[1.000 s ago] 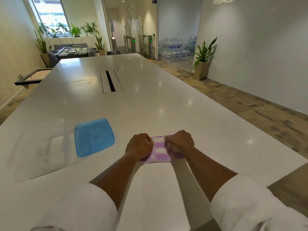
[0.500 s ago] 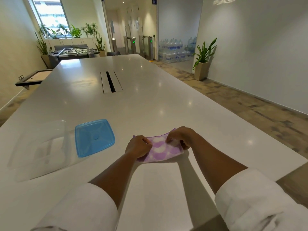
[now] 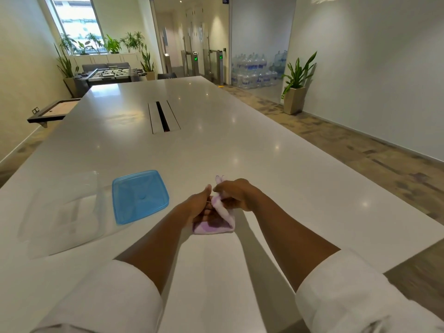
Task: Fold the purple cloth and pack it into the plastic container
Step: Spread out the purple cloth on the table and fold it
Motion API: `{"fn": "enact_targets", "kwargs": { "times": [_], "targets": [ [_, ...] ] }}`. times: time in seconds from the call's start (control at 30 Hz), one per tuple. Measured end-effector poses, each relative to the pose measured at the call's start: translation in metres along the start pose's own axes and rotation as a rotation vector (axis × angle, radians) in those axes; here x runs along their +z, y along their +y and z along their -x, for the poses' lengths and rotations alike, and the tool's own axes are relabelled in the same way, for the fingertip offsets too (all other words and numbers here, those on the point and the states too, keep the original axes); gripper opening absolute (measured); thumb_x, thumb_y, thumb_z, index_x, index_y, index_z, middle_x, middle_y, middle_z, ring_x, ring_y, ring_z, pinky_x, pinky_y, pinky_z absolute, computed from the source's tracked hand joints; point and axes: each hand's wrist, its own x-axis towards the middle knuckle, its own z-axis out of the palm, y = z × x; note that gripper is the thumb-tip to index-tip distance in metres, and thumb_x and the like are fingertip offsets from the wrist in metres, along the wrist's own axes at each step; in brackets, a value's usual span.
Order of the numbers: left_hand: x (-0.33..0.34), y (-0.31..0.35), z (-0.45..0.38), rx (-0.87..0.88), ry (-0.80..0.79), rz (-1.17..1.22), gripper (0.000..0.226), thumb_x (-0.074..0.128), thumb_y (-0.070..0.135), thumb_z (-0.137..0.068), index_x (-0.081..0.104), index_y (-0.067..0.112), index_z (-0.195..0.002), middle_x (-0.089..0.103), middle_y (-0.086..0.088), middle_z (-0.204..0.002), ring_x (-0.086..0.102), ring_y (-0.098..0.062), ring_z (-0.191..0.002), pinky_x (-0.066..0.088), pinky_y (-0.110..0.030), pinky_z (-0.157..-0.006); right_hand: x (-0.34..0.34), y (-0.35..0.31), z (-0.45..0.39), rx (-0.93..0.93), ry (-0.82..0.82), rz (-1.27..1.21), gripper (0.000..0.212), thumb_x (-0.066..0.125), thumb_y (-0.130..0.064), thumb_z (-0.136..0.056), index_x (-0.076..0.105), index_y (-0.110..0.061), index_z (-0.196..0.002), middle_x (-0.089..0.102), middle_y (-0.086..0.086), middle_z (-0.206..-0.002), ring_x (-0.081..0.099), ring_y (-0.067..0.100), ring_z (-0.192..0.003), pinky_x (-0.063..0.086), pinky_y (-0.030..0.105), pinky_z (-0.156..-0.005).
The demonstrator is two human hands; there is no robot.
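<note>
— The purple cloth [image 3: 216, 219]: where is it seen?
— It is held up between both hands, just above the white tabletop [image 3: 264, 159]. It is bunched into a small folded bundle, with a purple-and-white patterned lower part hanging below the palms and a pale tip poking out above the fingers.

— How are the hands placed?
— The left hand [image 3: 200, 205] is closed loosely against the left side of the bundle, thumb raised. The right hand [image 3: 234, 194] is curled over the top, its fingers pinched on the upper fold. The two hands are touching each other around the fabric.

— And the plastic container?
— A clear container [image 3: 64, 212] is seen well to the left of the left hand, lying on the tabletop; its outline is faint. A blue lid [image 3: 140, 197] is laid flat between it and the left hand, just beside the container's edge.

— Anything else worn?
— White sleeves [image 3: 355, 292] are rolled back from both forearms.
</note>
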Motion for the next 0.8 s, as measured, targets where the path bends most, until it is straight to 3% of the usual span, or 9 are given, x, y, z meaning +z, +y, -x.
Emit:
{"fn": "enact_targets", "kwargs": {
  "times": [0.1,0.17,0.23,0.33,0.47,0.6,0.73,0.8],
  "targets": [
    [-0.004,0.000,0.001,0.044,-0.117,0.004,0.078,0.023,0.065,-0.094,0.059,0.005,-0.128,0.063,-0.019,-0.126,0.056,-0.030,-0.122,0.039,-0.040,-0.111,0.013,0.002,0.000,-0.006,0.021,0.074,0.010,0.064,-0.014,-0.079,0.068,-0.005,-0.082,0.072,0.015,-0.094,0.070,0.029,-0.099,0.054,0.044,-0.095],
    [-0.007,-0.001,0.001,0.122,-0.184,0.011,0.074,0.022,0.064,-0.095,0.057,0.005,-0.124,0.061,-0.023,-0.122,0.054,-0.032,-0.120,0.035,-0.044,-0.114,0.019,0.002,0.001,-0.020,0.010,0.128,0.014,0.065,-0.020,-0.081,0.067,-0.006,-0.080,0.071,0.013,-0.089,0.070,0.029,-0.097,0.055,0.042,-0.093],
    [-0.009,-0.003,0.001,0.125,-0.159,0.011,0.076,0.029,0.065,-0.094,0.054,0.001,-0.128,0.060,-0.028,-0.124,0.056,-0.036,-0.117,0.038,-0.047,-0.112,0.023,0.001,0.001,-0.017,0.009,0.139,0.030,0.064,-0.028,-0.084,0.068,0.000,-0.093,0.072,0.016,-0.094,0.070,0.029,-0.093,0.056,0.042,-0.092],
    [-0.008,-0.004,-0.003,0.071,0.023,-0.034,0.073,0.048,0.065,-0.089,0.062,0.002,-0.124,0.066,-0.023,-0.122,0.062,-0.036,-0.116,0.045,-0.047,-0.107,0.026,0.000,0.001,-0.012,-0.021,0.109,0.030,0.061,-0.023,-0.084,0.068,0.005,-0.095,0.071,0.016,-0.087,0.070,0.029,-0.081,0.057,0.044,-0.091],
    [-0.013,-0.001,-0.008,0.144,0.406,-0.460,0.045,0.056,0.047,-0.088,0.066,0.008,-0.110,0.072,-0.014,-0.103,0.067,-0.029,-0.096,0.055,-0.043,-0.091,0.027,0.001,0.002,-0.036,0.006,0.176,0.022,0.063,-0.022,-0.084,0.067,-0.001,-0.083,0.073,0.019,-0.090,0.072,0.032,-0.085,0.058,0.043,-0.089],
    [-0.020,0.001,-0.007,0.233,0.597,-0.760,0.034,0.060,0.039,-0.085,0.061,0.023,-0.115,0.068,-0.003,-0.109,0.062,-0.021,-0.092,0.046,-0.030,-0.073,0.028,0.005,0.002,-0.071,0.022,0.248,0.015,0.050,-0.003,-0.088,0.062,-0.001,-0.078,0.069,0.017,-0.079,0.069,0.025,-0.065,0.060,0.034,-0.073],
    [-0.017,-0.005,-0.008,0.396,0.717,-0.966,0.029,0.063,0.029,-0.087,0.060,0.026,-0.116,0.061,-0.001,-0.117,0.057,-0.019,-0.106,0.046,-0.029,-0.078,0.029,0.006,0.003,-0.106,-0.023,0.298,0.007,0.057,0.000,-0.083,0.062,-0.002,-0.086,0.071,0.023,-0.097,0.072,0.034,-0.093,0.058,0.043,-0.089],
    [-0.011,-0.007,-0.006,0.551,0.739,-0.998,0.026,0.061,0.026,-0.089,0.061,0.026,-0.115,0.060,0.001,-0.118,0.054,-0.018,-0.110,0.045,-0.029,-0.079,0.030,0.004,0.004,-0.089,-0.058,0.284,0.014,0.062,-0.003,-0.082,0.063,-0.005,-0.097,0.070,0.023,-0.108,0.070,0.035,-0.101,0.058,0.047,-0.090]
  ]
}}
